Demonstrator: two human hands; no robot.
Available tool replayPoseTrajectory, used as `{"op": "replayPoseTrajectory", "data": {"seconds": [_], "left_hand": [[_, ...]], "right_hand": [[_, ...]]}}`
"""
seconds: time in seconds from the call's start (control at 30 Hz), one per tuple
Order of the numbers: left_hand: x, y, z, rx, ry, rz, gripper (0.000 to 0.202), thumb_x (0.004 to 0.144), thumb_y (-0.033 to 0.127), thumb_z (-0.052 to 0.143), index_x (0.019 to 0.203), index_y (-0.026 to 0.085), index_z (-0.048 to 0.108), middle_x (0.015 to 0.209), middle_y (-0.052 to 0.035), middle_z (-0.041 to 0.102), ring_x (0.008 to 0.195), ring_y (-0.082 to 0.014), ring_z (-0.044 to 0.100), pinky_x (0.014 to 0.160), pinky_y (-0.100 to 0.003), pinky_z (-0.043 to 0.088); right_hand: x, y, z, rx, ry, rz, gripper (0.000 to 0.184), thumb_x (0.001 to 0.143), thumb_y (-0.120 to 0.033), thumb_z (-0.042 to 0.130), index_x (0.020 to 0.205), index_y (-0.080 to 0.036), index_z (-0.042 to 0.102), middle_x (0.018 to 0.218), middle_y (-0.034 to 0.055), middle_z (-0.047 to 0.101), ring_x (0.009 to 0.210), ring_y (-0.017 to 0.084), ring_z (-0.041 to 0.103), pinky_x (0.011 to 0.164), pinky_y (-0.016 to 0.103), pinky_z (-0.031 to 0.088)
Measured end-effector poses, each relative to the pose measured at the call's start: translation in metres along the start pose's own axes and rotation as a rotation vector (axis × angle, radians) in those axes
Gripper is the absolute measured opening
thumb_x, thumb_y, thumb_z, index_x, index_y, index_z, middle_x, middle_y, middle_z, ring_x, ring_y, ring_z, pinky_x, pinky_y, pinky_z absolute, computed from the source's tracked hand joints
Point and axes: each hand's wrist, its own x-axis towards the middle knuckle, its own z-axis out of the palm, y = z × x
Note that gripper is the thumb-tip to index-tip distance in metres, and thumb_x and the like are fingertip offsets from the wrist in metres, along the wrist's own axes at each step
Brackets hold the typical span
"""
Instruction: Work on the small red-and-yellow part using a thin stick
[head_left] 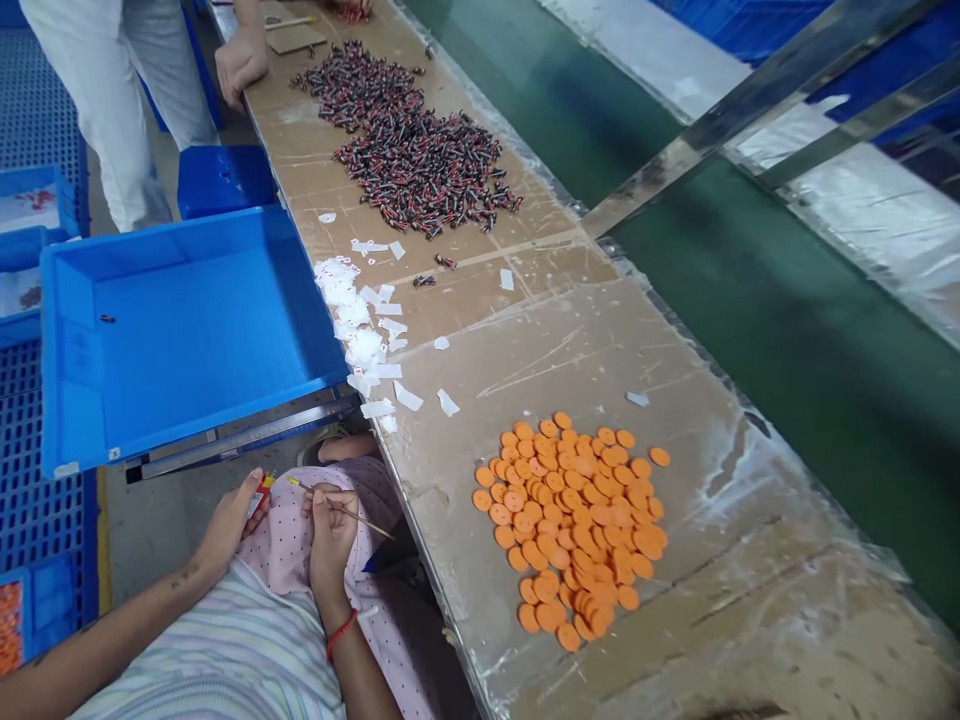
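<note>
My left hand (229, 520) is closed on a small red and white item (259, 497) held over my lap. My right hand (330, 530), with a red thread at the wrist, pinches a thin wooden stick (352, 513) whose tip points toward that item. Both hands sit below the edge of the cardboard-covered bench (585, 340). A heap of orange discs (574, 525) lies on the bench to the right of my hands.
A blue tray (180, 330) stands on a rail left of the bench, nearly bare. White paper scraps (360, 320) litter the bench edge. A large pile of small dark red pieces (412, 150) lies farther up. Another person's hand (240, 65) rests on the bench's far end.
</note>
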Motion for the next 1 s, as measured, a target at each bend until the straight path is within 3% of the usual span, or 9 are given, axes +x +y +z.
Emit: {"op": "replayPoseTrajectory", "data": {"seconds": [0.43, 0.8, 1.0], "left_hand": [[-0.0001, 0.0012, 0.0018, -0.009, 0.006, -0.023, 0.052, 0.096, 0.054, 0.043, 0.065, 0.014, 0.051, 0.053, 0.0046, 0.042, 0.043, -0.0101, 0.039, 0.044, -0.022, 0.034], [0.0014, -0.0008, 0.0019, -0.024, 0.009, -0.021, 0.052, 0.096, 0.055, 0.042, 0.065, 0.014, 0.052, 0.054, 0.0043, 0.042, 0.043, -0.0103, 0.039, 0.045, -0.023, 0.034], [0.0006, -0.0028, 0.0018, -0.042, 0.0, -0.014, 0.059, 0.093, 0.065, 0.038, 0.062, 0.015, 0.05, 0.053, 0.0039, 0.041, 0.044, -0.0114, 0.038, 0.046, -0.024, 0.031]], "right_hand": [[0.0004, -0.0032, 0.0002, 0.04, -0.029, -0.026, 0.021, 0.087, -0.024, 0.063, 0.08, -0.013, 0.047, 0.077, 0.0027, 0.061, 0.062, 0.008, 0.058, 0.058, 0.014, 0.05], [0.0018, 0.0002, -0.0003, 0.018, 0.003, 0.036, 0.03, 0.088, -0.035, 0.064, 0.08, -0.015, 0.043, 0.072, 0.0056, 0.062, 0.058, 0.01, 0.057, 0.056, 0.017, 0.05], [0.0013, 0.0031, -0.0032, 0.031, 0.016, 0.067, 0.033, 0.089, -0.04, 0.063, 0.082, -0.016, 0.041, 0.075, 0.0057, 0.062, 0.06, 0.01, 0.056, 0.056, 0.019, 0.051]]}}
